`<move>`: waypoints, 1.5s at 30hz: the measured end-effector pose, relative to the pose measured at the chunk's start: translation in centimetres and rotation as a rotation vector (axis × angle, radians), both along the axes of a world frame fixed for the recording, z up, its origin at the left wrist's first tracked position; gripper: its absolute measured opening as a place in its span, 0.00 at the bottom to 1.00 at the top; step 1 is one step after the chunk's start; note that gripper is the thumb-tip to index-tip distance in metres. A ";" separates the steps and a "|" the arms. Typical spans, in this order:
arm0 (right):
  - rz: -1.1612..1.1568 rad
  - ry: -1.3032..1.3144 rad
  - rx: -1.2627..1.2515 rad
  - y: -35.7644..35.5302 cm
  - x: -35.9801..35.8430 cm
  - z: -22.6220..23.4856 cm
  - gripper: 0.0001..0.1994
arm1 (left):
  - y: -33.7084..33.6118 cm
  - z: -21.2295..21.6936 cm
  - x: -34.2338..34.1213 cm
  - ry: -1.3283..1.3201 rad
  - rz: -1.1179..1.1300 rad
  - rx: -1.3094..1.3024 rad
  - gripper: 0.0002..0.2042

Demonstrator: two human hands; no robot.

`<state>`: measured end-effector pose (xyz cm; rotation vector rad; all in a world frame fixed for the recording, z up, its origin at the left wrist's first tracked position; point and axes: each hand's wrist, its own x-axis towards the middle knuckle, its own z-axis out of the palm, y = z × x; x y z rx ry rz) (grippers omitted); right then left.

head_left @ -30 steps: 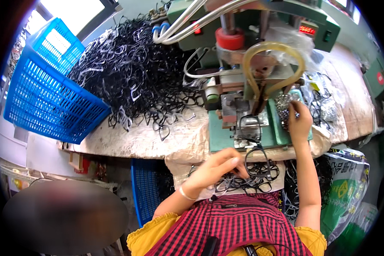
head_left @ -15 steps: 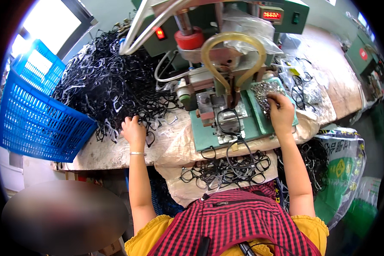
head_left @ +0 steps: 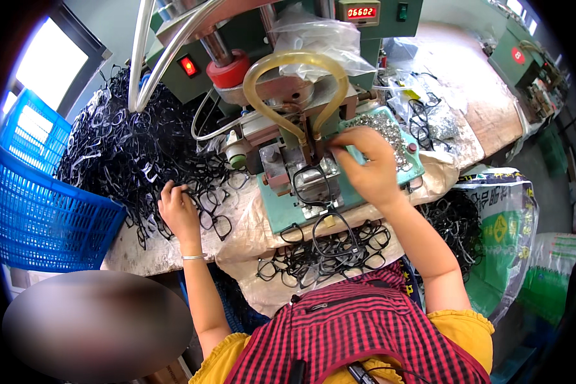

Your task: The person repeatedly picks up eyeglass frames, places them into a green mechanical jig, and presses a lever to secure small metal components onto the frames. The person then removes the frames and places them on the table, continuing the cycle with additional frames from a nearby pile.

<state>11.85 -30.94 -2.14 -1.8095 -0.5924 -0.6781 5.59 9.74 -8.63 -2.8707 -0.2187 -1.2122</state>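
Note:
A black eyeglass frame (head_left: 310, 185) sits in the green-based press machine (head_left: 276, 217), one of its lens rims under the machine's head. Beside that head is my right hand (head_left: 368, 166), thumb and fingers pinched together; whatever they hold is too small to make out. The green tray (head_left: 418, 168) of small shiny metal parts lies right behind this hand. At the near edge of a large pile of black frames (head_left: 141, 141), my left hand (head_left: 179, 214) has its fingers curled onto a black eyeglass frame (head_left: 220, 226), partly hidden by the fingers.
Blue plastic baskets (head_left: 51, 211) stand left of the pile. More frames (head_left: 326, 253) lie on brown paper (head_left: 243, 281) by my lap. A looped yellowish hose (head_left: 294, 59) arches before the machine. At the right hangs a green-and-white sack (head_left: 505, 237).
My right hand has moved from the tray of metal parts leftward to the press head. My left hand stays at the pile's edge. The whole view has shifted.

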 end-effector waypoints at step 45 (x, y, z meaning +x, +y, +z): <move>-0.447 0.167 -0.180 -8.4 1.2 -8.2 0.06 | -21.7 12.7 -9.6 0.567 -1.154 -1.669 0.13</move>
